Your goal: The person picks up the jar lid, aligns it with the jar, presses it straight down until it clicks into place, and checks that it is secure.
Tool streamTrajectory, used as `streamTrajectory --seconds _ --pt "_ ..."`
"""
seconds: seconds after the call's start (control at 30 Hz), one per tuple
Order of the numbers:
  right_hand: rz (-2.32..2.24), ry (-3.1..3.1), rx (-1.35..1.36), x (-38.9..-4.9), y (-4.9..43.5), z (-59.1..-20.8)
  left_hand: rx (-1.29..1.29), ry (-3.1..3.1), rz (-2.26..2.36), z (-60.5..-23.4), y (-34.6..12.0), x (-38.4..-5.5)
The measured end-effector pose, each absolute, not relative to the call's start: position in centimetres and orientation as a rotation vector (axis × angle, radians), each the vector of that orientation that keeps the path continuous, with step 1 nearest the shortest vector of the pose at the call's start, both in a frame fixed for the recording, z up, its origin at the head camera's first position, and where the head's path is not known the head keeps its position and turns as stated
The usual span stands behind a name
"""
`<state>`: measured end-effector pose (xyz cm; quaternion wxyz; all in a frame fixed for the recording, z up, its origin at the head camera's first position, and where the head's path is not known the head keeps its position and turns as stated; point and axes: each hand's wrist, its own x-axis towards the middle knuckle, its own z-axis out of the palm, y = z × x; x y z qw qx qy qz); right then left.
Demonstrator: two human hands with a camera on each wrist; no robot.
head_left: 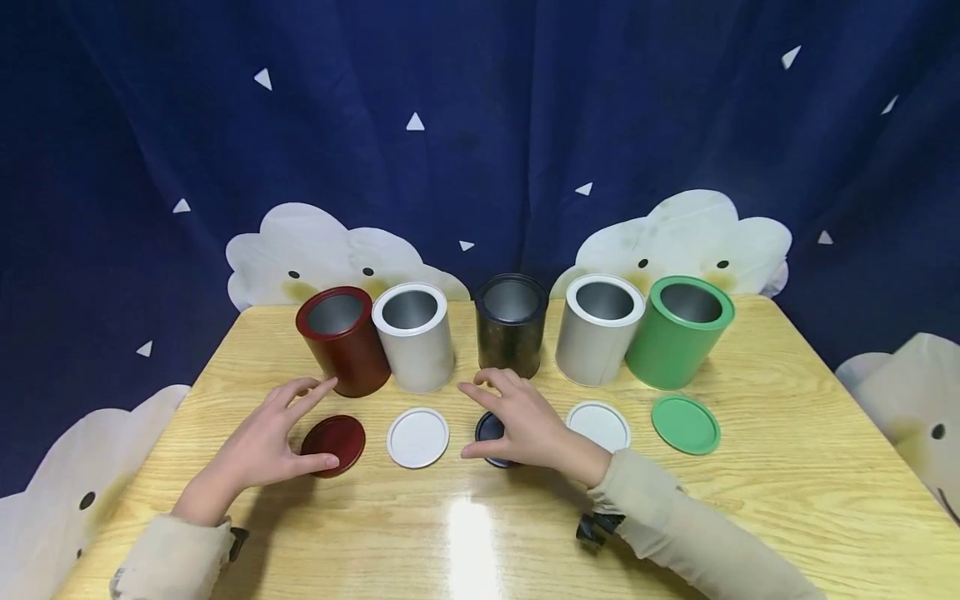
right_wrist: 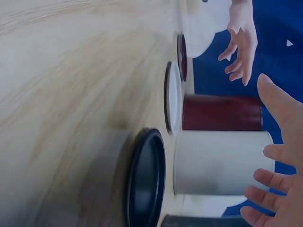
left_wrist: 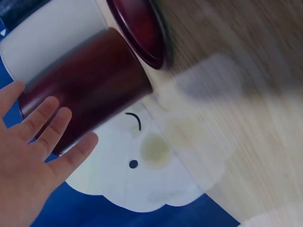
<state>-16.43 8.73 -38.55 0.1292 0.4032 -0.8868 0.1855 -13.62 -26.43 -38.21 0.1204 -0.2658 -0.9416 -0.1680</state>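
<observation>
My left hand (head_left: 266,437) hovers by the dark red lid (head_left: 341,442), thumb and fingers spread, holding nothing. Just beyond it stands the dark red can (head_left: 352,358), its mouth uncovered. My right hand (head_left: 528,421) hangs over the black lid (head_left: 489,437), partly hiding it, fingers apart and bent a little, with nothing between them. Behind that hand is the black can (head_left: 510,333). In the left wrist view the left fingers (left_wrist: 71,158) overlap the red can. In the right wrist view the black lid (right_wrist: 147,179) lies flat on the table below the right hand (right_wrist: 284,175).
A white can (head_left: 416,350) stands beside the red one. Another white can (head_left: 596,342) and a green can (head_left: 675,342) stand at the right. White lids (head_left: 417,437) (head_left: 598,423) and a green lid (head_left: 686,425) lie in front on the wooden table (head_left: 795,467). A blue curtain (head_left: 480,100) hangs behind.
</observation>
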Motion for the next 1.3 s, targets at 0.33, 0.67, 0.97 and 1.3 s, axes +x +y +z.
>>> streamTrajectory --seconds 0.33,0.67,0.97,1.3 --pt "0.535 -2.581 1.215 -16.9 5.4 -38.9 -0.742 -2.837 -0.585 -38.9 -28.6 -14.0" --pt "0.570 -2.619 1.236 -16.9 2.3 -39.1 -0.742 -2.823 -0.695 -39.4 -30.2 -14.1" --pt "0.482 -2.672 1.229 -17.3 -0.6 -39.6 -0.735 -2.883 -0.774 -39.8 -31.2 -14.5" --pt "0.310 -2.706 1.230 -17.0 -2.7 -40.8 -0.757 -2.955 -0.848 -40.5 -31.2 -14.9"
